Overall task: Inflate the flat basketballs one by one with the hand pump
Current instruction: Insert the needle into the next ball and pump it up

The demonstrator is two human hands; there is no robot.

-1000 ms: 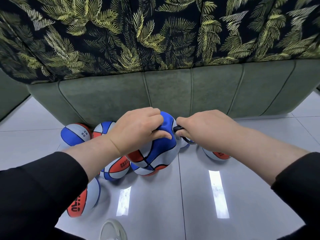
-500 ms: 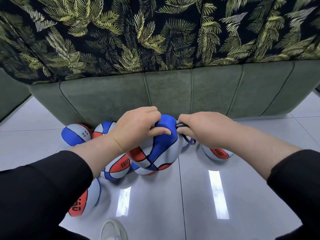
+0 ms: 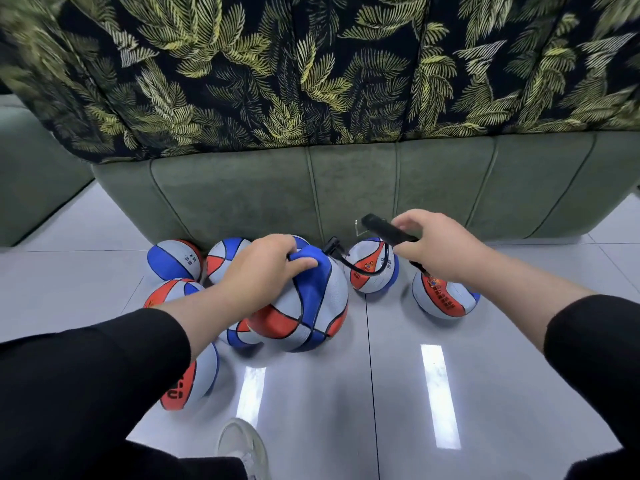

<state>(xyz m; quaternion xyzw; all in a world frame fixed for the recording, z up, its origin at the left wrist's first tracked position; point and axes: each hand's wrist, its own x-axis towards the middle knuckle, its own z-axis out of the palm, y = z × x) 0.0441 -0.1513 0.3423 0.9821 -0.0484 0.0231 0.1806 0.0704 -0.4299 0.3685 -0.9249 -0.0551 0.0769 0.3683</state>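
A person's left hand pinches a fold of slack skin at the top of a soft, partly collapsed basketball with blue, orange and pale grey panels, fingers and thumb curled tight around the bunched blue panel. The ball sits on a glossy pale grey tiled floor, directly in front of the person. From the pinched spot a thin black hose loops out to the right; its needle end appears to sit in the ball's valve, though the fingers hide the exact joint.

The right hand grasps a slim black hand pump, held off the floor and angled up to the left, fingers wrapped around its barrel.

Judging by this, the step in hand is connecting and getting ready to pump this ball. The next move calls for a firm hold near the valve, so the needle stays seated, while the other hand works the pump handle.

Around it lie other small basketballs in the same colours, some to the left and two to the right. Behind them stands a dull green upholstered sofa draped with a dark leaf-patterned cloth.
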